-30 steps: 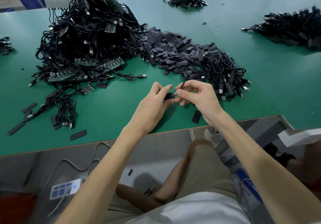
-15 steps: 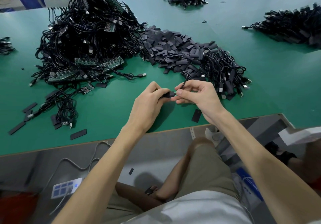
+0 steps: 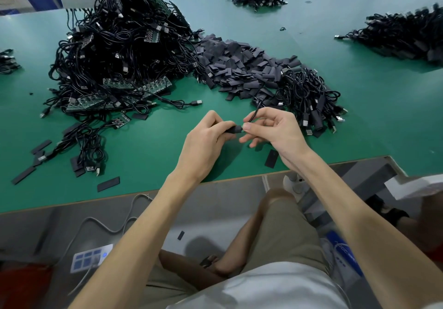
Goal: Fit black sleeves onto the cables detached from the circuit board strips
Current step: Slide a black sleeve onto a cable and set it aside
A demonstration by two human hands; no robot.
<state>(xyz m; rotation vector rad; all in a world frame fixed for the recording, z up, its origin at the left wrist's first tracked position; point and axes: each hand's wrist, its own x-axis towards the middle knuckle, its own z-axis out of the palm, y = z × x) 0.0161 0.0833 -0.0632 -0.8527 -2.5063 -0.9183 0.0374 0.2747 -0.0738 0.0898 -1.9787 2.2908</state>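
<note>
left hand (image 3: 206,141) pinches a black sleeve (image 3: 232,130); right hand (image 3: 279,132), at its 3 o'clock, pinches the cable (image 3: 256,113) end at the sleeve's mouth. loose sleeve pile (image 3: 239,69) lies at 12 o'clock.

No legible text or labels.

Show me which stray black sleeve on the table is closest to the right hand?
The flat sleeve near the table edge, just below the right hand. The other strays lie far off to the left.
</note>
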